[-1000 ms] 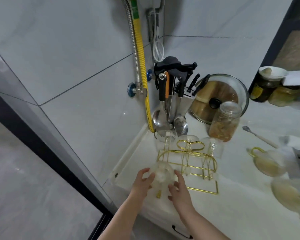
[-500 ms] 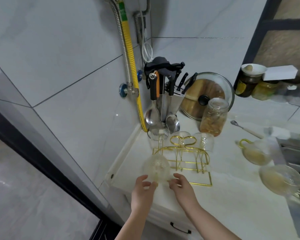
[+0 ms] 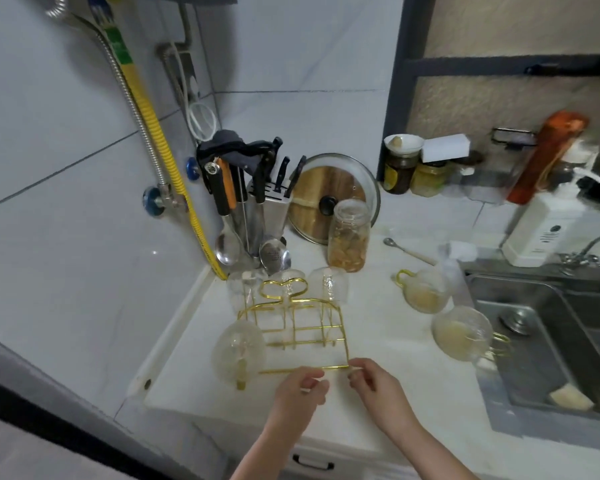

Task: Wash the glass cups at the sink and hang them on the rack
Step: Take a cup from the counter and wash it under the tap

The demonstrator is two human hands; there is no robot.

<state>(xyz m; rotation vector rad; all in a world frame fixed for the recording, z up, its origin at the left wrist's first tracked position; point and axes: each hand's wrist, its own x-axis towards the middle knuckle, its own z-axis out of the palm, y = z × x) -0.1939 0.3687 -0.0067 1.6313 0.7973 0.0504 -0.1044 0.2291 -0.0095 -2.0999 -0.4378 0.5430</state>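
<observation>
The bench (image 3: pixel 378 393) carries everything, with the sink (image 3: pixel 548 344) at its right end. On the gold rack (image 3: pixel 302 327) one cup (image 3: pixel 239 348) hangs at the near left, and more, blurred, hang along the back. Two cups (image 3: pixel 459 336) with murky residue stand beside the sink, so by my reckoning the job is partly done. Left hand (image 3: pixel 300 388) and right hand (image 3: pixel 374 381) hover at the rack's front bar, each grip loosely curled; whether either pinches the wire I cannot tell.
</observation>
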